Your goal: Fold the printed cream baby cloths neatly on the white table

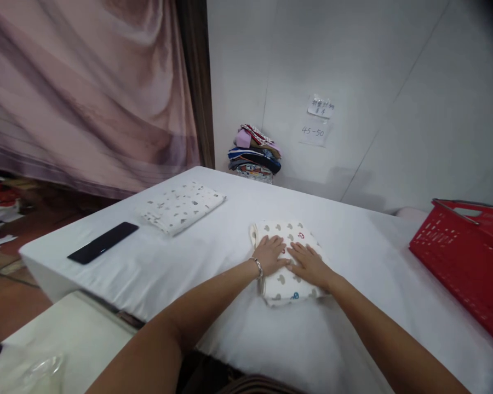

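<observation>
Smoothing the folded patterned cloth (286,285) looks like the step in hand: it lies on the white surface (370,251) directly beneath my left grip (271,255) and right grip (310,266), both spread flat, grasping nothing. The next move, I judge, calls for even pressure outward.

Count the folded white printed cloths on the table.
2: one cloth under the left hand and right hand; the other cloth to the left, beside the black slab.
</observation>
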Motion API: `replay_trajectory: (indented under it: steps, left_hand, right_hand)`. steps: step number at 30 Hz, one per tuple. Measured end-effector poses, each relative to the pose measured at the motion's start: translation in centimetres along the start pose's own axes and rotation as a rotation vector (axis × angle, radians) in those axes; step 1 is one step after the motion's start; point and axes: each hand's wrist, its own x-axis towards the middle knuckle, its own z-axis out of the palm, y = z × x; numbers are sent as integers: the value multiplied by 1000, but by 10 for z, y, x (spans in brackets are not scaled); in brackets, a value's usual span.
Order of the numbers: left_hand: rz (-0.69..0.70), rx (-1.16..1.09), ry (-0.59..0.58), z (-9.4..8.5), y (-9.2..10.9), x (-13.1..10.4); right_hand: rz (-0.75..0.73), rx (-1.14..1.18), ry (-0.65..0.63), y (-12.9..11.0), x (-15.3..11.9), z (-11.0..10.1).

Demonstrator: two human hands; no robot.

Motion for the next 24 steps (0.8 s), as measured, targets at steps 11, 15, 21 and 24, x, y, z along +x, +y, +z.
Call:
replay_trajectory:
  steps: [11, 15, 21, 24]
  left_hand:
    - [-721, -635, 357, -11, -47, -33]
    - [-759, -664, 294, -16, -47, -23]
    - [-830, -648, 230, -20, -41, -15]
    - [-866, -625, 200, -21, -39, -12]
  right_hand:
    - [229, 6, 368, 21, -30, 6]
    - [383, 146, 360, 41, -28, 12]
    - [486, 516, 376, 47, -28, 2]
    - [541, 777, 358, 55, -31, -11]
